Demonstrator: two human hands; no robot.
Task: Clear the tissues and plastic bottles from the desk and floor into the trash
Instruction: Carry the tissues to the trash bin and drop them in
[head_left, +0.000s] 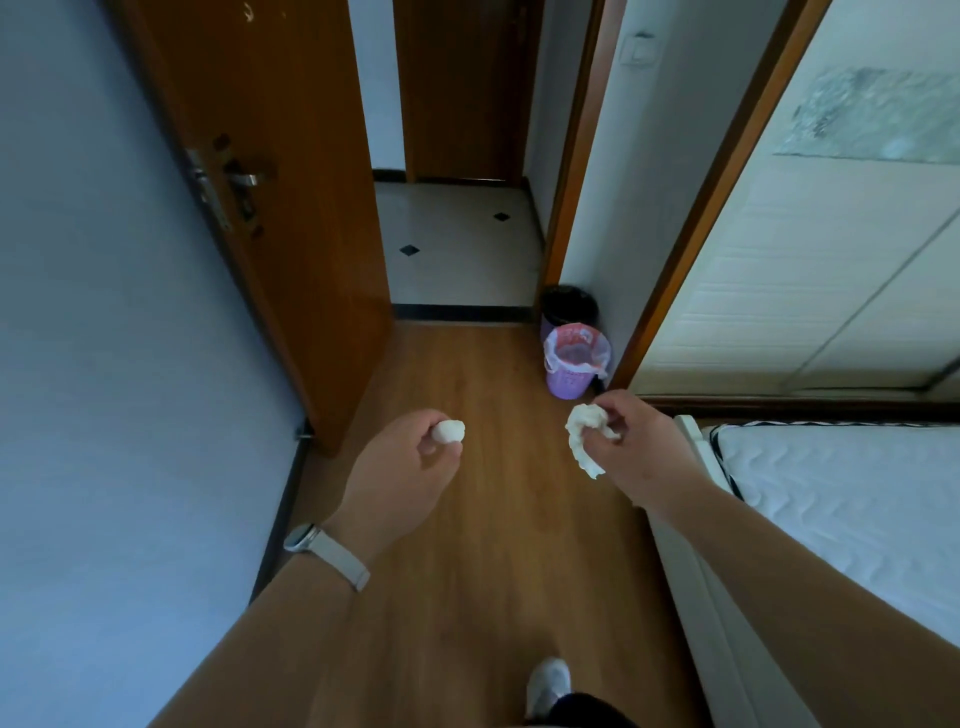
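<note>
2 outstretched hands (405, 467) (639, 447) around crumpled tissues (449, 431) (584, 434)

White for both tissues: the small tissue (450, 431) and the larger tissue (586, 434). Lilac for the trash bin (568, 383), lined with a clear bag (597, 345) printed in pink-red. Black for the second bin (569, 304) behind. Warm brown wood grain across the floor (467, 530); cream tiles (457, 260) dotted with small black diamonds beyond. Orange-brown door (291, 130), pale blue-grey wall (104, 312). White mattress (857, 499) quilted in wavy lines, edged in black-and-white zigzag. Pale grey watch strap (340, 560); white shoe (548, 686).
</note>
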